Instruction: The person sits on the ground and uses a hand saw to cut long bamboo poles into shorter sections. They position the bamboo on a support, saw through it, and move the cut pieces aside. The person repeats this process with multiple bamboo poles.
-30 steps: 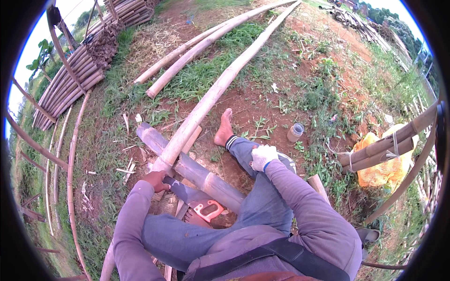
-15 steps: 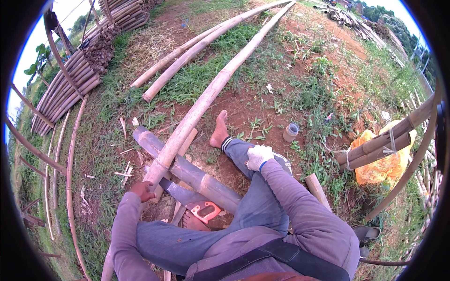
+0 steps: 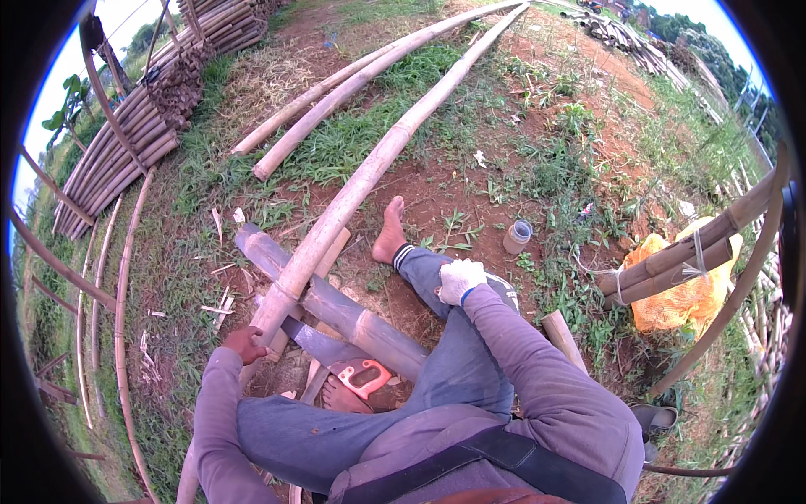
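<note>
A long pale bamboo pole (image 3: 357, 186) slants from beside my left thigh to the far top. It rests across a thick grey bamboo piece (image 3: 361, 326) on the ground. My left hand (image 3: 243, 344), bare, is closed at the pole's near left side, fingers curled over it. Below the thick piece lies a handsaw (image 3: 315, 343) with an orange handle, untouched, near my bare foot. My right hand (image 3: 461, 281), in a white knit glove, rests as a fist on my right knee; what its fingers hold, if anything, is hidden.
Two more poles (image 3: 323, 112) lie in the grass ahead. A small cup (image 3: 517, 237) stands right of my knee. Tied bamboo (image 3: 672, 273) and an orange net sack (image 3: 663, 315) are at right. Bamboo stacks (image 3: 117, 168) rise at far left. Wood scraps lie near the saw.
My left hand's fingers have drawn in closer against the pole. The right fist stays on the knee. The whole view has shifted very slightly; the saw and poles lie as before.
</note>
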`<action>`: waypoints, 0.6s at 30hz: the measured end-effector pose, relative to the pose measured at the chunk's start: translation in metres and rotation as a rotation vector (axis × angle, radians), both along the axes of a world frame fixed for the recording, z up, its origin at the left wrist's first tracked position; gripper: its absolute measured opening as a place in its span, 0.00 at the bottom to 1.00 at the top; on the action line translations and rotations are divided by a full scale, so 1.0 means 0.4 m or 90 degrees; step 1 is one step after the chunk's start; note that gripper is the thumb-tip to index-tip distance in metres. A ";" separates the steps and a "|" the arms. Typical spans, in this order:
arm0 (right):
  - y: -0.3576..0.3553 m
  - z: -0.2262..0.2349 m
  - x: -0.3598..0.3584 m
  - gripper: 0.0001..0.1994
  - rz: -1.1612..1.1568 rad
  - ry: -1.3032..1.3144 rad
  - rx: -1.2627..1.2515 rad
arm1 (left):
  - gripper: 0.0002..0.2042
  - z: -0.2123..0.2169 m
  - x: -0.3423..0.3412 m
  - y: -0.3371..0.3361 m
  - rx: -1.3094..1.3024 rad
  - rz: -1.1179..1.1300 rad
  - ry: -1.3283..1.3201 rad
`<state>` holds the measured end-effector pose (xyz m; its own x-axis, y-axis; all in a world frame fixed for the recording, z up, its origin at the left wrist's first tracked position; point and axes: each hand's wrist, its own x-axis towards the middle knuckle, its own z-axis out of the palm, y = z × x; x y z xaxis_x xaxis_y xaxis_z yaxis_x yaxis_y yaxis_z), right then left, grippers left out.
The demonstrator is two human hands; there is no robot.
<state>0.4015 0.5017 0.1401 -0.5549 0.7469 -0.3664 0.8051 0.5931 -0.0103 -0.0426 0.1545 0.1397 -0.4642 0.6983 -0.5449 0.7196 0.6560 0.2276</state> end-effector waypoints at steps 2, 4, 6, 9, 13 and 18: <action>0.001 -0.006 0.002 0.27 -0.001 0.003 0.004 | 0.35 -0.008 -0.007 -0.007 0.004 0.010 0.000; 0.002 -0.009 0.004 0.27 -0.004 0.005 0.009 | 0.33 -0.012 -0.011 -0.010 0.005 0.013 0.010; -0.001 -0.011 0.001 0.26 -0.003 0.009 0.016 | 0.30 -0.032 -0.034 -0.027 0.020 -0.012 0.060; 0.001 -0.016 0.002 0.26 -0.004 0.012 0.024 | 0.24 -0.037 -0.041 -0.028 0.050 -0.024 0.101; -0.001 -0.006 -0.001 0.26 0.001 0.009 0.014 | 0.19 -0.058 -0.055 -0.046 0.129 0.009 0.095; 0.000 -0.010 0.000 0.26 0.003 0.011 0.021 | 0.10 -0.096 -0.079 -0.058 0.287 0.025 0.062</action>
<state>0.4014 0.5015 0.1362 -0.5646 0.7558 -0.3316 0.8021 0.5972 -0.0047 -0.0743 0.1312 0.1013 -0.5286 0.8365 -0.1443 0.7283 0.5343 0.4290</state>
